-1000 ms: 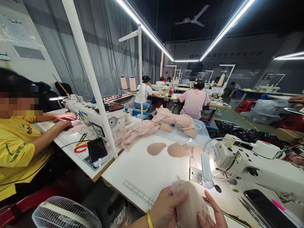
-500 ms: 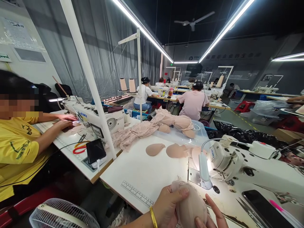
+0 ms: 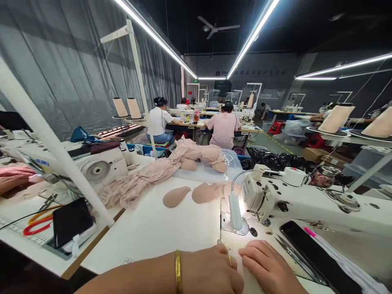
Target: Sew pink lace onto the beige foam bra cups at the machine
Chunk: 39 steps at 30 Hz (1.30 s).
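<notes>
My left hand [image 3: 211, 269], with a gold bangle on the wrist, lies knuckles up at the table's near edge, fingers curled down over something hidden. My right hand [image 3: 269, 267] rests beside it, fingers flat and pointing left. A thin pale strip of cloth [image 3: 237, 263] shows between them. Both hands sit just in front of the needle and lit lamp [image 3: 235, 206] of the white sewing machine [image 3: 275, 196]. Two beige bra cups [image 3: 176, 197] lie farther back on the table.
A black phone [image 3: 318, 255], snips [image 3: 290, 253] and a pink pen [image 3: 310, 232] lie to the right. Pink lace fabric [image 3: 137, 183] trails from a clear bin [image 3: 229, 161]. A neighbouring machine [image 3: 94, 167], a white pole [image 3: 55, 143] and another phone [image 3: 72, 222] stand left. Seated workers [image 3: 223, 126] sew behind.
The view swung right and the neighbour in yellow left the frame. My hands went from holding the beige cup up to lying low on the table by the needle; the cup is hidden.
</notes>
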Each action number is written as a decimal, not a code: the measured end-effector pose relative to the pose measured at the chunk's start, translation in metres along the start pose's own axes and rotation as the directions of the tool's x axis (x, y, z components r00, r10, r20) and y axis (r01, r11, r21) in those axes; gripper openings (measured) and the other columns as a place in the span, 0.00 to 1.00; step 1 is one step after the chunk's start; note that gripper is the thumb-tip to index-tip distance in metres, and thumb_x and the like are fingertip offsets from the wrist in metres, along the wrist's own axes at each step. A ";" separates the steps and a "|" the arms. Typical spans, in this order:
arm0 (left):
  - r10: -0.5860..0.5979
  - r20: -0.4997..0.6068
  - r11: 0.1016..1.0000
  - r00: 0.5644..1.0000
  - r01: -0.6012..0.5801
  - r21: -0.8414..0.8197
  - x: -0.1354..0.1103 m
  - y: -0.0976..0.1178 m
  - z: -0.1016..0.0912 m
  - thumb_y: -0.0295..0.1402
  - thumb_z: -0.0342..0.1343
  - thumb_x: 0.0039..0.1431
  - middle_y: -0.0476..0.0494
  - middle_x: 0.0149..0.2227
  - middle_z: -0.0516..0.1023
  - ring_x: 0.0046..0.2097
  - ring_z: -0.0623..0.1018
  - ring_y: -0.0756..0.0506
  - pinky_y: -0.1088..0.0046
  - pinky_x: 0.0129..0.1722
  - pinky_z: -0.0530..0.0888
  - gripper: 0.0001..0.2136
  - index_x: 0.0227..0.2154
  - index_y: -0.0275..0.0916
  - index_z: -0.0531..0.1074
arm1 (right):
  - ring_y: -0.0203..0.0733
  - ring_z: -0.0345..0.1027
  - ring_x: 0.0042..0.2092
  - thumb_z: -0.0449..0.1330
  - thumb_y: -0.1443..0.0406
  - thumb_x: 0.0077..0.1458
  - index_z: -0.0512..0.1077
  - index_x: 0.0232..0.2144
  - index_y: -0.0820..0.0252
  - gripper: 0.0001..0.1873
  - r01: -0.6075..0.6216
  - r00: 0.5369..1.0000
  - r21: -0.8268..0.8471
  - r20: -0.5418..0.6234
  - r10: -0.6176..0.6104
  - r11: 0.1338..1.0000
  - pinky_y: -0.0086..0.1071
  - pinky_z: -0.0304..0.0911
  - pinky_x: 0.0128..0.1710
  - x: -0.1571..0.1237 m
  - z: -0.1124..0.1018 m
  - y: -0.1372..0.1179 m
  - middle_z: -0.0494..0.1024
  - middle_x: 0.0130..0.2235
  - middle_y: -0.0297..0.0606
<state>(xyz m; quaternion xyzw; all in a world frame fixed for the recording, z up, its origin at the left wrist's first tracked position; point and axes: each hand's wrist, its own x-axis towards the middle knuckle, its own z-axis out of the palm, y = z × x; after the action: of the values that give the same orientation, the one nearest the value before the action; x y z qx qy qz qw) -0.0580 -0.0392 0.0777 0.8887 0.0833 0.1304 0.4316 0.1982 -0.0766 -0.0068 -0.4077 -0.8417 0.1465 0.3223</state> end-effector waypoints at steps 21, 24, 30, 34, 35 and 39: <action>-0.096 -0.181 0.881 0.979 0.168 0.443 0.039 -0.061 0.022 0.33 0.67 0.55 0.36 0.48 0.80 0.49 0.76 0.30 0.43 0.53 0.58 0.04 0.33 0.43 0.83 | 0.50 0.83 0.49 0.51 0.71 0.65 0.78 0.57 0.45 0.26 0.094 0.995 -0.468 0.030 -0.091 0.879 0.40 0.80 0.44 0.004 -0.005 0.068 0.84 0.56 0.31; -0.124 -0.157 0.866 0.980 0.184 0.465 0.041 -0.062 0.024 0.36 0.67 0.58 0.37 0.51 0.79 0.51 0.75 0.31 0.45 0.53 0.58 0.04 0.34 0.44 0.84 | 0.49 0.82 0.50 0.51 0.70 0.66 0.77 0.59 0.45 0.26 0.084 0.996 -0.477 0.057 -0.065 0.875 0.37 0.81 0.42 0.003 -0.008 0.069 0.84 0.57 0.31; -0.219 -0.041 0.825 0.975 0.208 0.525 0.044 -0.063 0.025 0.39 0.61 0.64 0.41 0.56 0.77 0.53 0.73 0.37 0.52 0.52 0.59 0.08 0.41 0.48 0.85 | 0.48 0.81 0.53 0.52 0.68 0.68 0.74 0.63 0.43 0.27 0.073 0.989 -0.492 0.147 0.000 0.867 0.38 0.81 0.45 -0.001 -0.012 0.071 0.81 0.61 0.30; -0.210 -0.032 0.793 0.977 0.190 0.579 0.042 -0.064 0.024 0.39 0.63 0.62 0.42 0.57 0.76 0.51 0.74 0.38 0.54 0.50 0.60 0.08 0.42 0.51 0.85 | 0.51 0.81 0.53 0.49 0.68 0.68 0.76 0.61 0.46 0.26 0.073 0.995 -0.551 0.102 -0.019 0.832 0.41 0.81 0.43 -0.005 -0.003 0.075 0.82 0.59 0.32; -0.202 -0.026 0.788 0.979 0.178 0.589 0.041 -0.064 0.023 0.40 0.63 0.62 0.42 0.57 0.75 0.50 0.74 0.39 0.54 0.50 0.60 0.09 0.43 0.52 0.85 | 0.52 0.81 0.53 0.48 0.68 0.69 0.76 0.60 0.45 0.26 0.060 0.996 -0.559 0.088 -0.013 0.827 0.42 0.81 0.44 -0.007 -0.001 0.076 0.82 0.59 0.32; -0.133 -0.016 0.763 0.991 0.113 0.637 0.038 -0.063 0.017 0.40 0.61 0.62 0.41 0.52 0.76 0.49 0.74 0.39 0.56 0.47 0.61 0.10 0.44 0.52 0.84 | 0.52 0.81 0.53 0.49 0.69 0.69 0.76 0.60 0.44 0.26 0.050 0.998 -0.564 0.060 -0.019 0.824 0.42 0.81 0.43 -0.008 0.002 0.077 0.82 0.59 0.31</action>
<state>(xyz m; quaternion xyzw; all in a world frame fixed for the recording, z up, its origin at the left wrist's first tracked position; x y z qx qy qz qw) -0.0192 -0.0035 0.0236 0.9767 0.1740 0.0526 0.1145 0.2461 -0.0347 -0.0509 -0.4656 -0.8626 -0.1044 0.1680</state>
